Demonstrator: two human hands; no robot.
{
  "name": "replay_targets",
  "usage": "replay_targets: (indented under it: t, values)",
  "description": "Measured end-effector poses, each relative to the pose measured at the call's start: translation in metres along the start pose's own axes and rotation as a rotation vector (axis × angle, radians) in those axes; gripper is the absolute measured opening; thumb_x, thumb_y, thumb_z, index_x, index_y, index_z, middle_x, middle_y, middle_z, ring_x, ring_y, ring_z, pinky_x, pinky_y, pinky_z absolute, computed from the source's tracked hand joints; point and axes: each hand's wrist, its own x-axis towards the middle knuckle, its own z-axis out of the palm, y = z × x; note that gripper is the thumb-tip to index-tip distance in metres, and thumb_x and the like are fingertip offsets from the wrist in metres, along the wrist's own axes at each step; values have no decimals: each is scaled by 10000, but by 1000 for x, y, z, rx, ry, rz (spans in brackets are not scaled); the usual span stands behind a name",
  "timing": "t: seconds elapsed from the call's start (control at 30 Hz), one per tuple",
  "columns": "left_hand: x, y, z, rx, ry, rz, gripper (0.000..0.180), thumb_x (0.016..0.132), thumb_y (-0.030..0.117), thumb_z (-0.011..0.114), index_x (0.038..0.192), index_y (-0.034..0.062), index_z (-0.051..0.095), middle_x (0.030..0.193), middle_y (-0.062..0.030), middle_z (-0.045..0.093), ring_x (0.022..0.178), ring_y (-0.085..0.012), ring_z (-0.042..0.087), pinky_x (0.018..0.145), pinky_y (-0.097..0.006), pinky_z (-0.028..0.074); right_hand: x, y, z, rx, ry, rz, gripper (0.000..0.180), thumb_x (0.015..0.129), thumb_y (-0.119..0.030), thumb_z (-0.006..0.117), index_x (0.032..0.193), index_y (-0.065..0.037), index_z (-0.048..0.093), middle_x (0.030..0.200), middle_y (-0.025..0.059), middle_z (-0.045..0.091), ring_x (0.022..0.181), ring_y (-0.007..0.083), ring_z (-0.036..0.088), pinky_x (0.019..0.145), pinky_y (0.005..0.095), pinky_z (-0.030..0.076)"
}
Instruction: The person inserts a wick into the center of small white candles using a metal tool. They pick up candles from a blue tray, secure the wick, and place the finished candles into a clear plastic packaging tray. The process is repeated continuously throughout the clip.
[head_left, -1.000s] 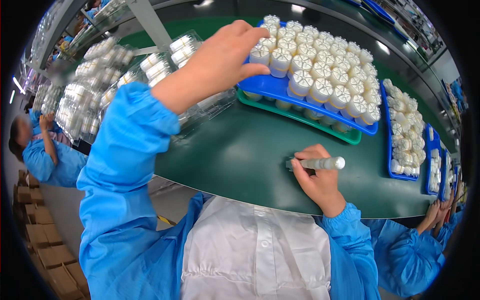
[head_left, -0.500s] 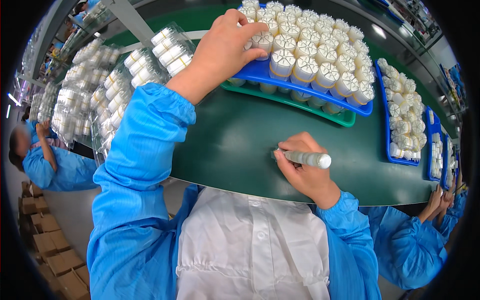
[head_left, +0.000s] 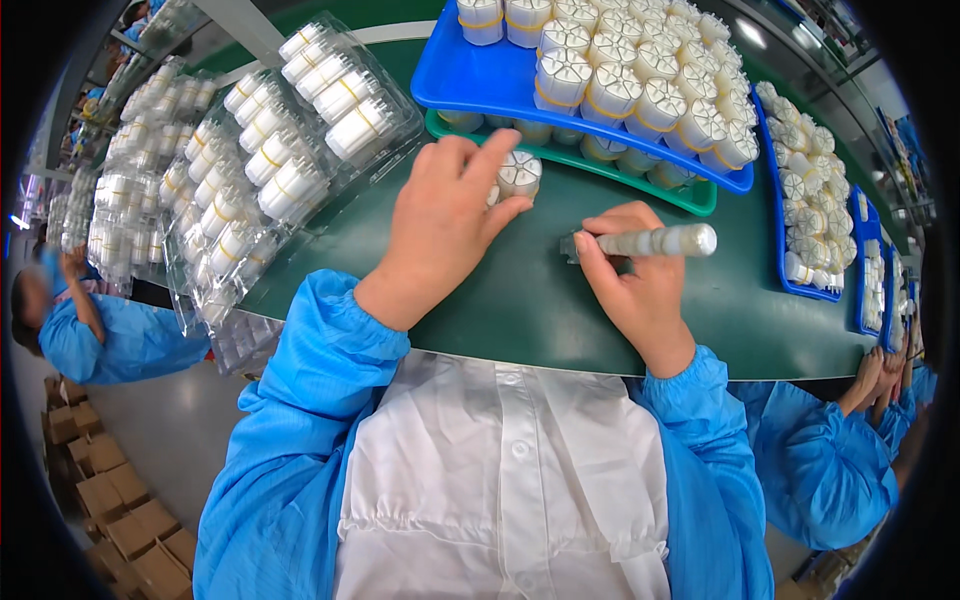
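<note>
The left hand (head_left: 447, 218), nearer, is holding an upright white bundle (head_left: 521, 174) between parted thumb and fingers, at ten o'clock from the right hand (head_left: 645, 285), which is pinching a pen-like cylinder (head_left: 665, 241) lying nine-to-three.

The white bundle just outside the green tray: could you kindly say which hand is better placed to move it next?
Probably the left hand: it appears to hold the white bundle, while the right hand sits farther off, gripping a pale cylindrical tool.

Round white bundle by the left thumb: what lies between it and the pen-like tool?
Head view: bare green tabletop separates the bundle from the pen-like tool.
</note>
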Motion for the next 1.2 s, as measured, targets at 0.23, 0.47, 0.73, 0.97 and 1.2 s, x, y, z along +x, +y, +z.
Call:
replay_targets:
  t: [0.23,0.47,0.73,0.97,1.2]
  values:
    - [-33,14,-12,-285,-99,-103,645,659,188,946,1177,55,585,1029,-96,619,902,-269,609,789,-385,517,-1,3,1,116,28,27,119,849,-18,783,933,1,701,899,81,645,614,112,613,506,250,470]
    - [-42,26,2,-426,-66,2,620,638,180,951,1133,62,597,999,-80,630,869,-269,598,739,-374,510,-4,-4,4,166,-18,-83,158,845,12,779,973,-3,689,913,96,633,630,106,604,503,242,476]
    - [-45,23,5,-394,-68,94,604,641,167,923,1125,8,599,1055,-152,633,955,-348,602,789,-438,512,-4,-9,8,163,-47,-80,173,842,1,791,976,-5,683,905,94,628,618,105,593,488,242,473]
    - [-48,23,4,-331,-40,44,555,658,148,907,1124,33,627,1080,-147,636,969,-346,607,789,-430,521,1,-13,14,114,-114,-111,161,853,-23,789,969,-19,677,912,96,630,621,98,595,494,242,475]
    - [-47,25,-2,-526,-155,39,603,712,83,865,1248,33,593,1159,-136,656,1015,-341,629,833,-429,529,-1,-11,2,256,-14,83,123,870,25,748,975,9,687,927,75,637,651,68,591,523,215,459]
